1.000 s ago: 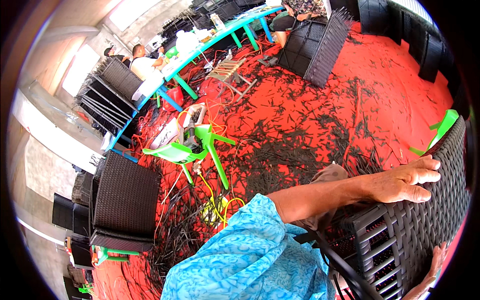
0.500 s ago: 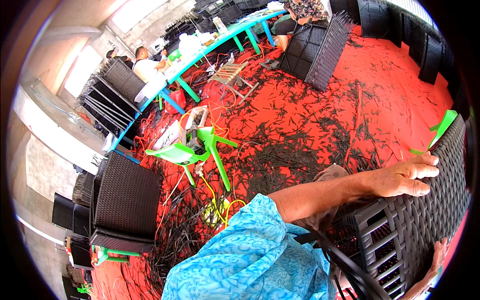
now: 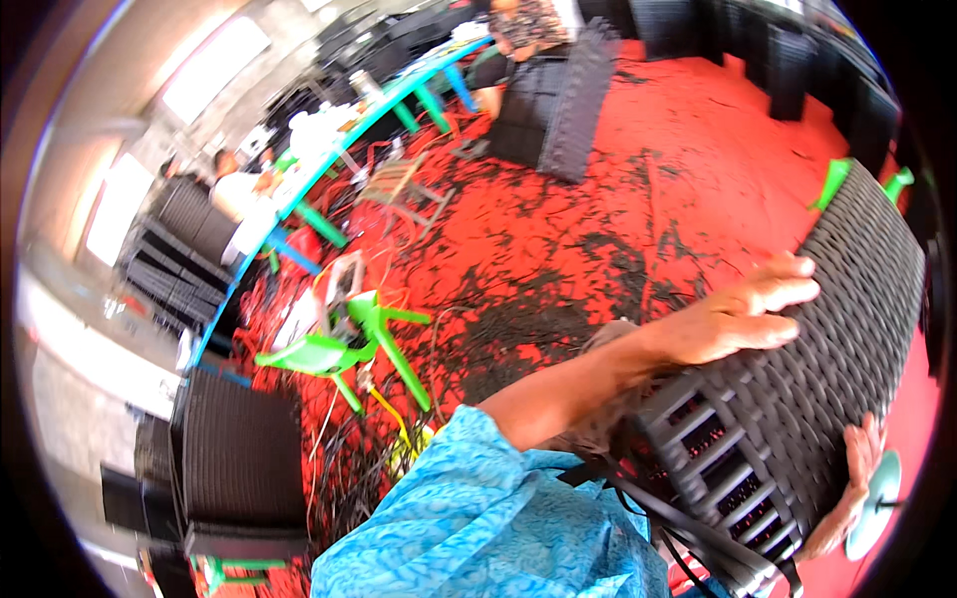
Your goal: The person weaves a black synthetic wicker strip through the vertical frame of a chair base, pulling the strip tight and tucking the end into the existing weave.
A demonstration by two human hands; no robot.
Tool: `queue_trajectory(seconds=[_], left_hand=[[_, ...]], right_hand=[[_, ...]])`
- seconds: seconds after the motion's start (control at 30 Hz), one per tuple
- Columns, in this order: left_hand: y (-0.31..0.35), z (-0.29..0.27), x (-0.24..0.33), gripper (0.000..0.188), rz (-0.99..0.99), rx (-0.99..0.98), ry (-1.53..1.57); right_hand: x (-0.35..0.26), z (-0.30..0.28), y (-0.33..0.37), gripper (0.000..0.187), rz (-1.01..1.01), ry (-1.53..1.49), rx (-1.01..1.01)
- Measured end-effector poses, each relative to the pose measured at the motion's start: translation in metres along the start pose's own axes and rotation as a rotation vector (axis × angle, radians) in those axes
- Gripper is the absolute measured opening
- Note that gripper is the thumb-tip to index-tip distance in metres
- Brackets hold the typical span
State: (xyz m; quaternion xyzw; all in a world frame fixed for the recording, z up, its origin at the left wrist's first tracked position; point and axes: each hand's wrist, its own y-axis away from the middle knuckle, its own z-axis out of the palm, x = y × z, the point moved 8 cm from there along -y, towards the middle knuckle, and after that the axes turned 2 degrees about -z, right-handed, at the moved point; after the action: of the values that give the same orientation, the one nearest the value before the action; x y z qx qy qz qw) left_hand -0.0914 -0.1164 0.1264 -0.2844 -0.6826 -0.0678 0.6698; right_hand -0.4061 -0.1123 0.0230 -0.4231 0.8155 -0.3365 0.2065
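A dark woven rattan furniture panel (image 3: 837, 299), its strips interlaced over a frame, stands tilted at the right. Bare slats (image 3: 733, 463) show in its lower part, where the weave stops. My left hand (image 3: 743, 314) lies across the near edge of the weave, fingers spread and apart. On the panel's other side my right hand (image 3: 859, 463) rests flat against the edge, its fingers stretched upward. Long loose black strips (image 3: 713, 543) hang in a bundle below the slats, by my blue patterned clothing (image 3: 478, 528).
Black strip scraps litter the red floor covering (image 3: 708, 120). A bright green stool (image 3: 329, 349) stands left with a tool on it. Beyond are a long blue table (image 3: 334, 149), a small wooden stool (image 3: 399, 189) and seated people. Stacked woven pieces (image 3: 242, 453) stand at the left.
The whole view has swung, so the surroundings sit farther left and blur slightly. Both hands stay at the panel. A pale green disc beside my right hand now shows more fully.
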Motion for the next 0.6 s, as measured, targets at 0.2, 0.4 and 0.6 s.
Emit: queue_trajectory(seconds=[0.2,0.4,0.6], left_hand=[[-0.002,0.002,0.002,0.053,-0.008,-0.01,-0.021],[0.001,0.0,0.011,0.051,0.028,0.012,-0.073],[-0.002,-0.005,0.0,0.052,0.051,-0.015,-0.124]], right_hand=[[-0.103,-0.026,-0.098,0.052,0.371,-0.412,0.378],[-0.106,-0.028,-0.108,0.051,0.428,-0.45,0.363],[-0.108,-0.027,-0.109,0.05,0.428,-0.481,0.373]])
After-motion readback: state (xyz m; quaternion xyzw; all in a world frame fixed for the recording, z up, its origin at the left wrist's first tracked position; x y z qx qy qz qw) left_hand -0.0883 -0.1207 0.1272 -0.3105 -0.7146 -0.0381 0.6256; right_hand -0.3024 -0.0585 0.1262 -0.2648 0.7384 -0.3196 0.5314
